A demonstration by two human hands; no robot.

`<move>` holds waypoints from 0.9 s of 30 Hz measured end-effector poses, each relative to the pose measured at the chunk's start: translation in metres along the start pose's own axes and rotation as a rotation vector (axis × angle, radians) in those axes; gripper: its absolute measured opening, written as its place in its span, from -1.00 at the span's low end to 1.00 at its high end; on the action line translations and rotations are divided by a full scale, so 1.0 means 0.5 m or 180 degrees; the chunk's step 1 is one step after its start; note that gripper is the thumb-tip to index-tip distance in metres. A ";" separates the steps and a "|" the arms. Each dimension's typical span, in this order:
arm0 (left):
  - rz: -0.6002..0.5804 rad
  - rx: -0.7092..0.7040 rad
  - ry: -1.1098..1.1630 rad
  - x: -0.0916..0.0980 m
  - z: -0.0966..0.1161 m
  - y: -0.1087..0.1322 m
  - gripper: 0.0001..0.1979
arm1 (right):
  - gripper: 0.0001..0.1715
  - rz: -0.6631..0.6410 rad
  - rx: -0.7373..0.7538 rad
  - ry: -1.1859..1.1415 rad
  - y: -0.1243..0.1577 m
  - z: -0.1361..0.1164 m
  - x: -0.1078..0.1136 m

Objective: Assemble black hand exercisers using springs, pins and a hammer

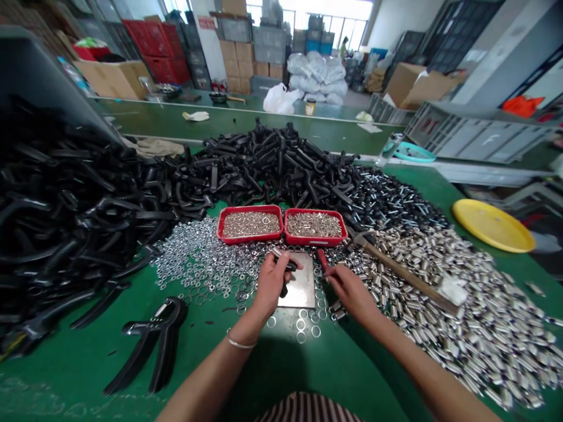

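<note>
My left hand [269, 284] is closed around a black plastic part with a coiled metal spring [275, 253] at its top. It is over a square metal plate [303, 287] on the green table. My right hand [352, 296] has its fingers pinched on the end of a small red tool [322, 259], just right of the plate. The tool's exact kind is unclear. An assembled black hand grip exerciser [162, 346] with a spring lies to the left. Thin metal rings [301, 325] are scattered by the plate's near edge.
Behind the plate stand two red trays [250, 239] [315, 240] of tiny metal parts. Nuts [197, 252] lie left and metal sleeves [440, 328] right, with a hammer [404, 272] across them. Black handles [281, 158] are heaped behind; a yellow lid [492, 225] lies far right.
</note>
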State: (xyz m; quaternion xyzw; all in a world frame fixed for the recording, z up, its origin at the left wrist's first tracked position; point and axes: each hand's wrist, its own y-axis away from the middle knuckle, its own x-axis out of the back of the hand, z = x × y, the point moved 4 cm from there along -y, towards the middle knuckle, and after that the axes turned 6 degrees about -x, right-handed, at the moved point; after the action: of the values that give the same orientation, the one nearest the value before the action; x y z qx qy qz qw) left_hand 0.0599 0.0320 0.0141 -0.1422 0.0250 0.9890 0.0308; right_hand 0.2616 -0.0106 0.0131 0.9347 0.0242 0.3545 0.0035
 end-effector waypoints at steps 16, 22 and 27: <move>-0.0253 -0.0897 -0.1614 0.036 0.002 -0.004 -0.73 | -0.66 -0.1205 -0.0992 -0.3578 -0.065 -0.095 -0.118; -0.0135 -0.1127 -0.1935 0.028 0.002 0.007 -0.76 | -0.59 -0.1393 -0.0988 -0.3156 -0.055 -0.107 -0.090; -0.0023 -0.0886 -0.1621 0.025 0.017 0.010 -0.71 | -0.76 -0.0494 -0.0132 -0.1468 -0.052 -0.124 -0.072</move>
State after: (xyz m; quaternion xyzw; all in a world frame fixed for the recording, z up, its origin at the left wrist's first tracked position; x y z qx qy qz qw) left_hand 0.0451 0.0282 0.0190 0.1079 -0.1200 0.9867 0.0198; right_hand 0.1925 0.0130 0.0348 0.9860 0.0873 0.1308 0.0553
